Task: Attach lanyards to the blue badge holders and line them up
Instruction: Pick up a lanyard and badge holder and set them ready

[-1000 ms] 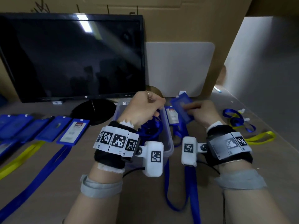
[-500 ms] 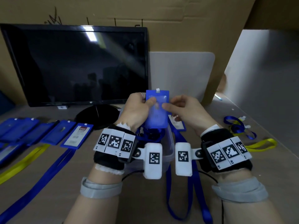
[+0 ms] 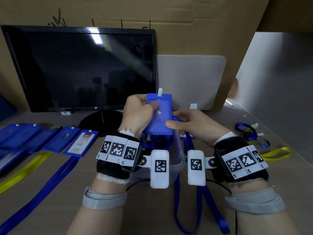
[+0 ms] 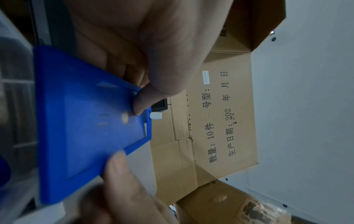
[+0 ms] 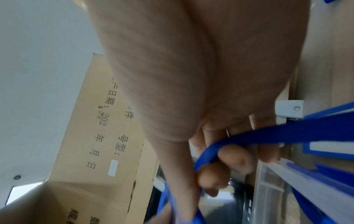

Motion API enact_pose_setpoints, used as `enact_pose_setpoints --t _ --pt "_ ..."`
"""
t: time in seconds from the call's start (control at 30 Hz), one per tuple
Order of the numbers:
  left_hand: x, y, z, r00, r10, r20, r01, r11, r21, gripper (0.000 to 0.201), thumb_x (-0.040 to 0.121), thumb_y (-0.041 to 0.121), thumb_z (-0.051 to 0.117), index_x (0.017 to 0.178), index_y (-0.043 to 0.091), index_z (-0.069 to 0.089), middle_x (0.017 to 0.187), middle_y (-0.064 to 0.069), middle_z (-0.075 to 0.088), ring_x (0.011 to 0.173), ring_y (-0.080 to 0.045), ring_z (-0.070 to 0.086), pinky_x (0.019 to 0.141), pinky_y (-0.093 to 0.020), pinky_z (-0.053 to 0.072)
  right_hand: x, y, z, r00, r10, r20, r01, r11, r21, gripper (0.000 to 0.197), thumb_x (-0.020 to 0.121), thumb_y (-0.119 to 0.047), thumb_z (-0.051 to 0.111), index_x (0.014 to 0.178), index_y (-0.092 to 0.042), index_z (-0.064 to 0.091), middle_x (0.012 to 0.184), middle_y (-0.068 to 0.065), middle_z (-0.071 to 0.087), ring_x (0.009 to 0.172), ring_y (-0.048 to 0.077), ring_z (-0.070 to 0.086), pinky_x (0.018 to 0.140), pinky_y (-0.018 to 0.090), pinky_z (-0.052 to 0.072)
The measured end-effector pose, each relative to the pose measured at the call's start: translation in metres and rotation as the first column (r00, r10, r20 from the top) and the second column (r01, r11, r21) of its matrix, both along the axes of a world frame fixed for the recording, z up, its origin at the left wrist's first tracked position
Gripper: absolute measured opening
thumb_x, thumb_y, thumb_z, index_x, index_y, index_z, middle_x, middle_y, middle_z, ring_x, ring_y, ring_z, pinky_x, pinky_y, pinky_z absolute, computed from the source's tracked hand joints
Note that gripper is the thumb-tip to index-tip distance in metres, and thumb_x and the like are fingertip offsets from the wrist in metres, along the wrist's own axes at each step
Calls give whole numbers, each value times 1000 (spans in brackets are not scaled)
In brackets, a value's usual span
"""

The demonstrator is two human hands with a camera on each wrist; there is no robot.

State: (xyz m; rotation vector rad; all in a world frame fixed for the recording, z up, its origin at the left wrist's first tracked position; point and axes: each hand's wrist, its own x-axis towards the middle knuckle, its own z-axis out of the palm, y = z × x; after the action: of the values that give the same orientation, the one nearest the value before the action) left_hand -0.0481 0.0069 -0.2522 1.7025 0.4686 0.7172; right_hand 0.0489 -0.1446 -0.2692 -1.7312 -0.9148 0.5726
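Note:
A blue badge holder with a white tab at its top stands upright in the air in front of the monitor. My left hand grips its left edge, thumb on the front face. The left wrist view shows the same badge holder pinched under that thumb. My right hand is at its lower right corner, thumb tip against the holder. Its curled fingers hold a blue lanyard. That lanyard hangs from the hand down onto the table.
A clear plastic box with blue lanyards inside sits under my hands. Several blue badge holders lie in a row at the left, with yellow and blue lanyards trailing forward. A monitor stands behind. More lanyards lie at the right.
The right hand lifted the badge holder from behind the box. The left hand took its left edge. The right hand has since slid down to the lower right corner.

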Motion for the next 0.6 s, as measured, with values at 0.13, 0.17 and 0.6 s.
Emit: enact_pose_setpoints --t 0.13,0.17,0.6 --pt "-4 10 -1 994 49 -94 -42 997 70 11 83 19 60 83 20 71 71 -3 76 86 -26 73 92 -48 57 20 -11 -3 981 -193 21 193 981 20 22 90 -15 71 112 -13 72 77 -4 77 75 16 74 71 36 59" --pt "-4 11 -1 991 56 -122 -46 995 89 10 84 19 60 84 21 70 73 -1 76 87 -25 72 91 -46 57 25 -14 -5 963 -270 23 270 963 11 19 93 -16 67 111 -13 72 69 -7 74 64 8 71 64 30 54" --pt "-8 1 2 944 -147 -296 230 935 270 18 88 16 67 73 9 75 77 -10 75 78 -29 70 88 -44 54 7 0 4 938 -305 164 272 942 197 14 88 -35 73 93 -23 79 86 -8 77 84 6 71 79 22 53"
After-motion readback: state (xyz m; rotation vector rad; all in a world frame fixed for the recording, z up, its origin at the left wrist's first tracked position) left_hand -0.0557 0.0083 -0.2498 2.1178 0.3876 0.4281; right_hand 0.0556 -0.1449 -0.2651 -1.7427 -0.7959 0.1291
